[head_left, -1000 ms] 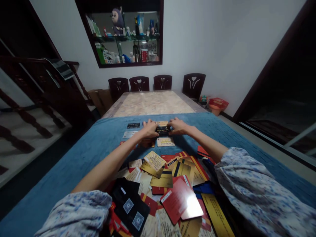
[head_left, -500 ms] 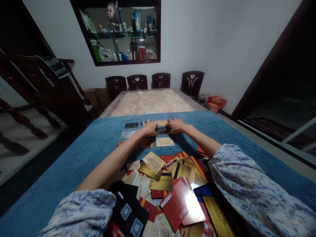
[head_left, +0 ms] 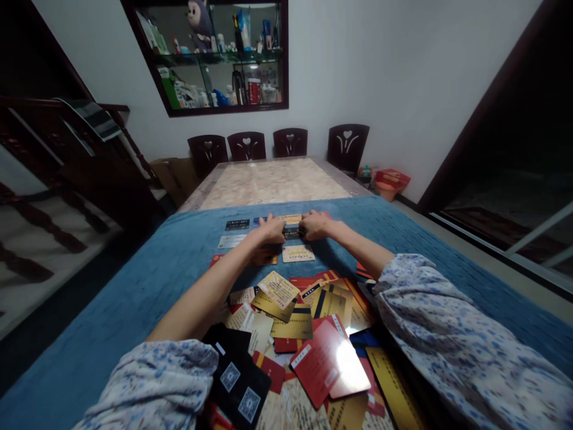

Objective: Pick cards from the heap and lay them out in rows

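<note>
A black card (head_left: 292, 233) lies on the blue cloth (head_left: 179, 280) among the laid-out cards. My left hand (head_left: 271, 230) is closed at its left edge, while my right hand (head_left: 314, 226) has its fingers curled at the right edge. Above the black card is a yellowish card (head_left: 290, 219); a cream card (head_left: 298, 254) sits just below it. To the left are a dark card (head_left: 237, 224), a pale card (head_left: 230, 242) and a red card (head_left: 216, 260). My left hand and forearm partly cover other cards in these rows.
A heap of loose cards, with a red card (head_left: 316, 364) and a black card with two square codes (head_left: 237, 376) on top, spreads between my forearms. Beyond the cloth the patterned tabletop (head_left: 268, 179) shows. Chairs (head_left: 290, 142) line the far wall under a shelf niche (head_left: 224, 57).
Both hands stay at the black card, with only a slight shift of the fingers; more of the card's face shows between them. The whole view has shifted a little.
</note>
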A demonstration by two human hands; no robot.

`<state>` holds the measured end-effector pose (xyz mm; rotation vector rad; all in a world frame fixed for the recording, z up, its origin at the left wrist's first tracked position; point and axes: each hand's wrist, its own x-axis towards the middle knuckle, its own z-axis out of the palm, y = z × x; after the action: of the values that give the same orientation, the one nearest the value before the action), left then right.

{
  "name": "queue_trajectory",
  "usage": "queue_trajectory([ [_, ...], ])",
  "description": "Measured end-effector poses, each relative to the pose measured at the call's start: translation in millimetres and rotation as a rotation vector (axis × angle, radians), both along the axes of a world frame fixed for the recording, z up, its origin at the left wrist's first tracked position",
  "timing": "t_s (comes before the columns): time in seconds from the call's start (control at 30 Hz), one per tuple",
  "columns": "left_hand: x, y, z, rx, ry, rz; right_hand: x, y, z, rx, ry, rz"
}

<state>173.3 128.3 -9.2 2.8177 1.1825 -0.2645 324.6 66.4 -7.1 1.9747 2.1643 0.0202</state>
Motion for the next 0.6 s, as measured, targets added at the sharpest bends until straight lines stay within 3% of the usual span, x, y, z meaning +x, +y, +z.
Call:
queue_trajectory([
  [0.4, -8, -11, -4.4, 0.144, -0.034, -0.034, 1, -6, -0.5, 0.012, 0.01, -0.017],
  [0.6, -24, -26, 3.3, 0.263, -0.198, -0.183, 4, -6, -3.3, 0.018, 0.018, -0.008],
])
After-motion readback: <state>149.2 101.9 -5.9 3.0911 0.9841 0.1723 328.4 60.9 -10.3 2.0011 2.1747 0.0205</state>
